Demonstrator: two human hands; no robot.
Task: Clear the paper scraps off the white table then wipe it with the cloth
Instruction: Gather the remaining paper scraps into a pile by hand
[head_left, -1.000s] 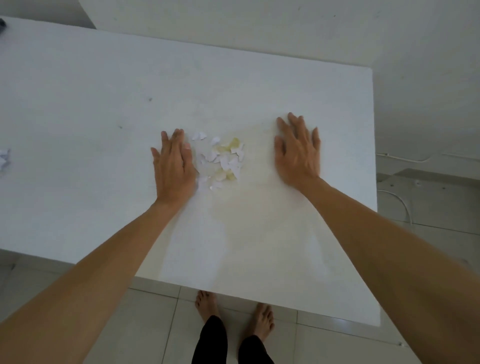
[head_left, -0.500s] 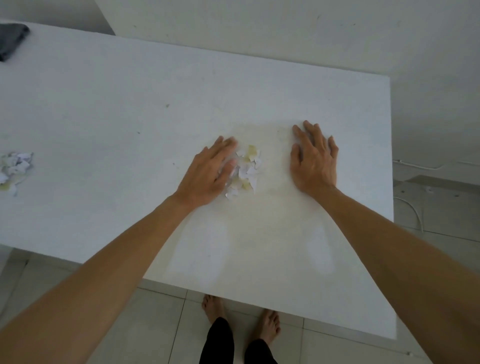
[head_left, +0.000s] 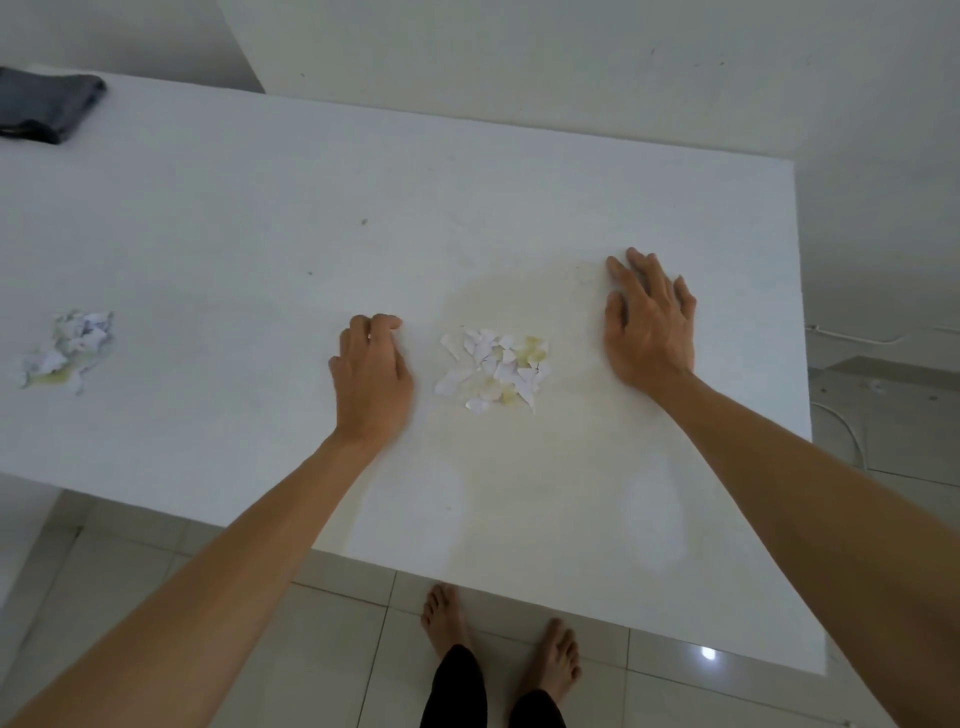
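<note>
Half a second ago the left hand (head_left: 371, 376) lay slanted over the scrap pile with its fingertips among the pieces; it now sits clear of the pile, just off its 9 o'clock side, and the paper scraps (head_left: 493, 371) lie bunched tighter than a second ago. The right hand (head_left: 649, 325) has kept its place at the pile's 3 o'clock side.

Both forearms reach up from the near edge of the white bench (head_left: 260, 218). The left hand rests knuckles up, fingers curled under at the tips, its grip drawn together, with nothing seen in it. The right hand lies palm down and flat on the bench, fingers straight and slightly spread, its grip apart, touching only the surface near a yellowish stain.

The scraps sit between the two hands, touching neither. A second heap of scraps (head_left: 70, 351) lies far toward 9 o'clock, well apart. The dark cloth (head_left: 47, 106) is folded at the bench's 10 o'clock corner.
</note>
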